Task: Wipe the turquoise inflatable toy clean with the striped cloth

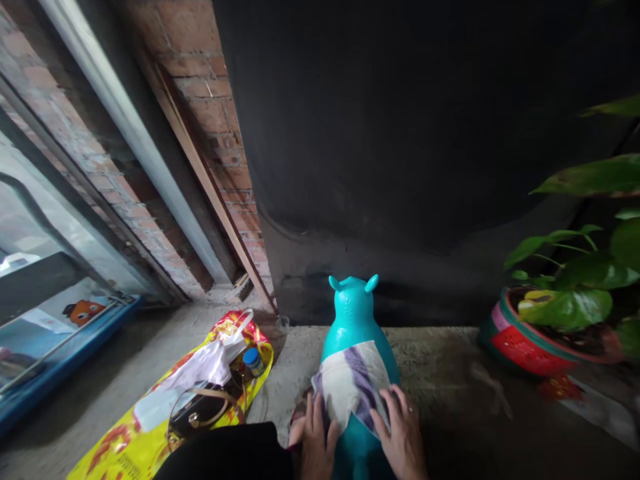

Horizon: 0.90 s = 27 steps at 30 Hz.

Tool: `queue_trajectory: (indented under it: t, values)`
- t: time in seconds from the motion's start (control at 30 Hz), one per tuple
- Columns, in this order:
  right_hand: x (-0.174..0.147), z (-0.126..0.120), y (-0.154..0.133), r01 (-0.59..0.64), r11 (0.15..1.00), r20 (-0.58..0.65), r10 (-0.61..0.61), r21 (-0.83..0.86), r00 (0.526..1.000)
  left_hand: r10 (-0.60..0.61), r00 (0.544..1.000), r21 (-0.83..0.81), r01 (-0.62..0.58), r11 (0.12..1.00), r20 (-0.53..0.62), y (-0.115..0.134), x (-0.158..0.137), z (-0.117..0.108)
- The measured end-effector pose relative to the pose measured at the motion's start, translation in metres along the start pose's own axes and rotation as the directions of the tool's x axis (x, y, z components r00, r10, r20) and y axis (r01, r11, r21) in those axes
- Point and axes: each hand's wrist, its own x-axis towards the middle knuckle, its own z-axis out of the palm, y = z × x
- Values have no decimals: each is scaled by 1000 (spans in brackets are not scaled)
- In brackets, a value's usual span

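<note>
Your left hand [317,437] and right hand [401,433] lay apart on a striped cloth [339,383].
Both were spread, touching its side edges; it draped a turquoise toy animal [354,323] before a black panel [400,133].

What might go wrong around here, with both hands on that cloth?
The striped cloth might slip, since it lies over the rounded, glossy back of the turquoise toy, with the left hand and right hand at its edges. The blue-lidded jar, near the edge of the yellow sheet, might also get knocked over.
</note>
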Motion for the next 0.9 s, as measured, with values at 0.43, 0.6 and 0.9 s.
queue_trajectory:
  t: [0.43,0.6,0.9]
  values:
    - [-18,-22,13,52,970,85,-74,237,994,-12,1000,-67,13,998,12,-13,-24,-18]
    - [-24,-17,11,72,968,-15,-71,242,997,33,999,-138,-29,990,33,-28,-16,-18]
    - [-17,-31,11,111,970,-260,-52,218,964,34,999,-199,-32,979,6,-24,-14,-22]
